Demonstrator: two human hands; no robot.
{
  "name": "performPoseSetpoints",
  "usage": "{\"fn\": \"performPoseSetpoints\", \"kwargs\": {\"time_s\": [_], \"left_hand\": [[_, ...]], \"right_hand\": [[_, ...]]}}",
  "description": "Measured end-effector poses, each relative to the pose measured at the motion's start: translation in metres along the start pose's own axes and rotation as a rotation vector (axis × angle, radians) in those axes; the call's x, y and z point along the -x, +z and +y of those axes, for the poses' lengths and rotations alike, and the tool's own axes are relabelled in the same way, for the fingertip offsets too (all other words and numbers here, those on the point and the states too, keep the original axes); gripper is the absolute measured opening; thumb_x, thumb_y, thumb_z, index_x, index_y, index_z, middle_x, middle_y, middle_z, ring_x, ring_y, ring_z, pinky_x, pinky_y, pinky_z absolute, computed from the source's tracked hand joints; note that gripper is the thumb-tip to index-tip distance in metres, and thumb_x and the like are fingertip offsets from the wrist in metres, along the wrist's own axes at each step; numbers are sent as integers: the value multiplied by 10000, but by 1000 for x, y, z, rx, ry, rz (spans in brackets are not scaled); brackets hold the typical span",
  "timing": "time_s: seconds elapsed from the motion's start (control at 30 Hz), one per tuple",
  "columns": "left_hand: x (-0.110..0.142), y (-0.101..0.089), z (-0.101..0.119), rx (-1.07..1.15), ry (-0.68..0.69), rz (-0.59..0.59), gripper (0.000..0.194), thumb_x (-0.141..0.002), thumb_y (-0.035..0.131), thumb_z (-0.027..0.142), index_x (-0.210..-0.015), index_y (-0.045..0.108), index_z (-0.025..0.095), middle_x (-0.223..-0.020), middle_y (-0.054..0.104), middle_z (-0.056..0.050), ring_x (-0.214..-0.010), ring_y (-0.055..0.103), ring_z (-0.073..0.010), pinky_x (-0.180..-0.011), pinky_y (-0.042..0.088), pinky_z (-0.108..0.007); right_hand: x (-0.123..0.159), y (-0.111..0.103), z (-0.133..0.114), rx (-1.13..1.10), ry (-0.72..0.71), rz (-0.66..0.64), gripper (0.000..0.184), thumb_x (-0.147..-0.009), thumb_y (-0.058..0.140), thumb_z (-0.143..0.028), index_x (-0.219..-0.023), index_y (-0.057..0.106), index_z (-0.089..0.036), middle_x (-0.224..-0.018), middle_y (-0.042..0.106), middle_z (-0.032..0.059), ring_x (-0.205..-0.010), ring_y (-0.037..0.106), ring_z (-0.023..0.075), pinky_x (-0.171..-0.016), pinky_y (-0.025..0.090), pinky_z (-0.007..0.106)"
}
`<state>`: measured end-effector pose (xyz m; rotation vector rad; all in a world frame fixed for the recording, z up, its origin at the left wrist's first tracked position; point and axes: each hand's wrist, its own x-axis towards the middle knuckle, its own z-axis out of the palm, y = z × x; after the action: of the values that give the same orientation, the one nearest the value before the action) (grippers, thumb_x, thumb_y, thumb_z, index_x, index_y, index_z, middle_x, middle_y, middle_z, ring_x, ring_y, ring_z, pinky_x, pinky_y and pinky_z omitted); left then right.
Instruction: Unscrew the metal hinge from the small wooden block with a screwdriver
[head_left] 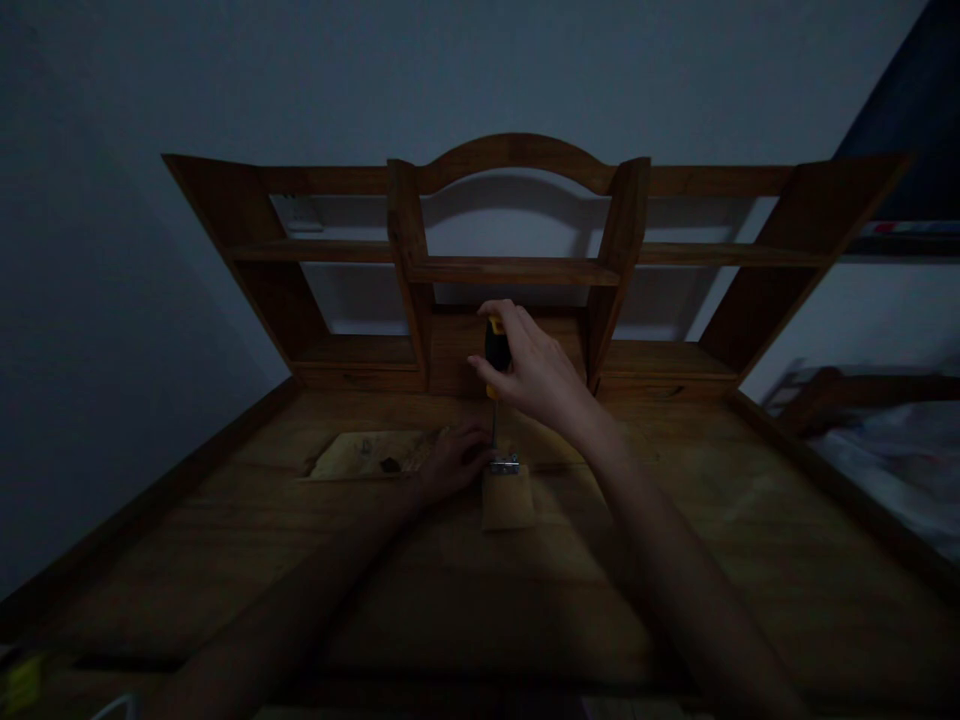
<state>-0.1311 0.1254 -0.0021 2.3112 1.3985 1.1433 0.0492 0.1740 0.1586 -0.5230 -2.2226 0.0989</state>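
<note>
My right hand (529, 365) is wrapped round the black and yellow handle of a screwdriver (496, 348), held upright with its thin shaft pointing down. The shaft's tip meets the far left part of a small shiny metal hinge (505, 464). This hinge lies at the far edge of a small light wooden block (508, 502) on the desk top. Close to the screwdriver tip, my left hand (454, 460) has its fingers curled in a pinch by the hinge's left side. Dim light hides what is between those fingertips.
Behind my hands stands a wooden shelf unit (514, 270) with small drawers, against a pale wall. Left of my left hand is a light, rough-edged patch (367, 455) on the wooden desk top (360, 580). A yellow item (24, 683) shows at lower left.
</note>
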Motion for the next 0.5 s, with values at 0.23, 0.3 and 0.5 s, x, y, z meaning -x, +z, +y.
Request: {"fn": "performPoseSetpoints", "kwargs": {"time_s": [0.23, 0.3, 0.5], "left_hand": [[3, 0, 0, -23, -87, 25, 205, -1007, 514, 357, -1002, 617, 180, -988, 656, -50, -911, 603, -173, -850, 477, -305], [3, -1, 3, -8, -168, 9, 216, -1010, 503, 358, -1042, 623, 181, -1000, 675, -47, -907, 619, -175, -829, 481, -297], [6, 5, -4, -1, -196, 8, 230, -1011, 503, 366, -1052, 645, 190, -1006, 680, -38, -912, 625, -171, -838, 478, -291]], "right_hand": [[-1, 3, 4, -81, -11, 65, 465, -904, 523, -187, -1356, 414, -199, -1336, 515, 88, -1176, 553, 222, -1026, 460, 372], [-2, 2, 3, -95, -5, 90, 510, -880, 534, -179, -1373, 405, -204, -1339, 514, 89, -1142, 567, 221, -984, 485, 363], [-1, -1, 5, -126, -18, 119, 506, -929, 600, -261, -1389, 388, -240, -1355, 521, 64, -1201, 550, 218, -982, 489, 364]]}}
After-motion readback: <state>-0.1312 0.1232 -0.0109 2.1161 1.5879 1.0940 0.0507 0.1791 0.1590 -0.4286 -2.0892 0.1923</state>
